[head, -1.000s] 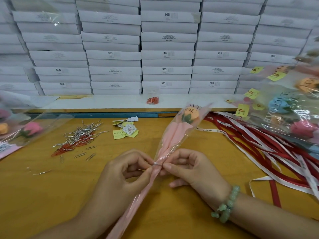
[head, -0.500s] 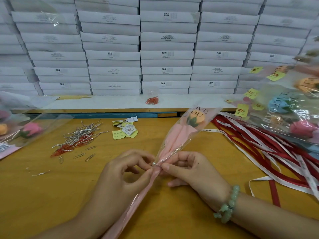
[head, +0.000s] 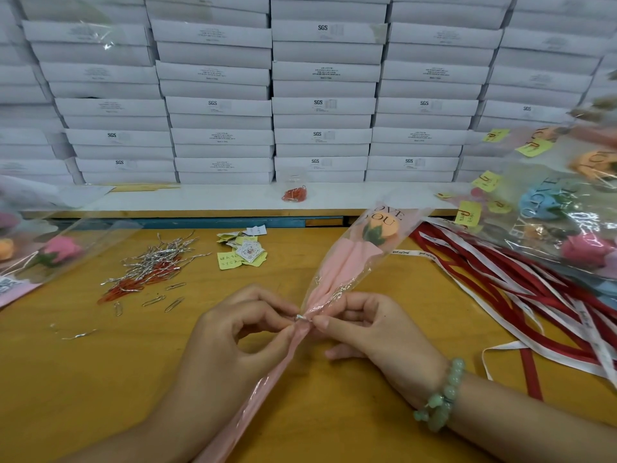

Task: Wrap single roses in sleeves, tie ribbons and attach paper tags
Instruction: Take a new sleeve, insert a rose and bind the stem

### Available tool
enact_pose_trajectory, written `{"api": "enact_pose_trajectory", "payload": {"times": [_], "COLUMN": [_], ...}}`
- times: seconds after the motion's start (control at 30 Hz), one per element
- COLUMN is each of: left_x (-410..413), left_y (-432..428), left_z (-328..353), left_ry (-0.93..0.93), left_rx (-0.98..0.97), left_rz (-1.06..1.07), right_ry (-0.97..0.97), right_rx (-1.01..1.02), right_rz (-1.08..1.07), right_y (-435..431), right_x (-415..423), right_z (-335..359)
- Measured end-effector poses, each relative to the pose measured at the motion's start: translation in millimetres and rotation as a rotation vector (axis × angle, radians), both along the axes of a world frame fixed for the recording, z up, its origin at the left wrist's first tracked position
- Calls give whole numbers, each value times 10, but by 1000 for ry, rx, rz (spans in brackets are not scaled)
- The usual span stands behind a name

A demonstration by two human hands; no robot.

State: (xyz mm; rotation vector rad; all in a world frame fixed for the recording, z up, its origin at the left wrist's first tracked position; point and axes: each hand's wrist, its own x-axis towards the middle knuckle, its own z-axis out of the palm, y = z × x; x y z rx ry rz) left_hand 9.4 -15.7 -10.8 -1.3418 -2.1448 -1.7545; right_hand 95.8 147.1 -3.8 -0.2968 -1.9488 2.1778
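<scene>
Stacked white boxes [head: 320, 105] back the wooden counter [head: 83, 379]. Between the hands lies the sleeved rose [head: 347, 262], its bloom pointing away from them. The left hand [head: 233, 339] and right hand [head: 374, 329] both pinch a silver twist tie [head: 300, 317] at its neck. The film is probably light, crinkly and slippery, so grip it at that gathered neck.

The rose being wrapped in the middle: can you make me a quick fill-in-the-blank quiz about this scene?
The rose inside the held sleeve is ____ in colour.
The left hand and right hand pinch a twist tie that is ____ in colour.
The ribbons lying on the table are white and ____.
The green bead bracelet is on the ____ wrist.
Missing words: orange; silver; red; right.
</scene>
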Motion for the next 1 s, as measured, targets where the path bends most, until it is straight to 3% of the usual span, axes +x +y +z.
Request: {"api": "enact_pose_trajectory", "payload": {"times": [0.43,0.7,1.0], "left_x": [-8,-4,2], "left_y": [-5,-2,10], "left_z": [-7,13,10], "left_ry": [-64,77,161], "left_rx": [17,-14,-38], "left_rz": [-25,51,20], "right_ry": [12,10,33], "right_rx": [-26,130,53], "right_rz": [48,15,59], "right_y": [-11,-5,-21], "right_x": [5,1,5], "right_z": [10,-4,-5]}}
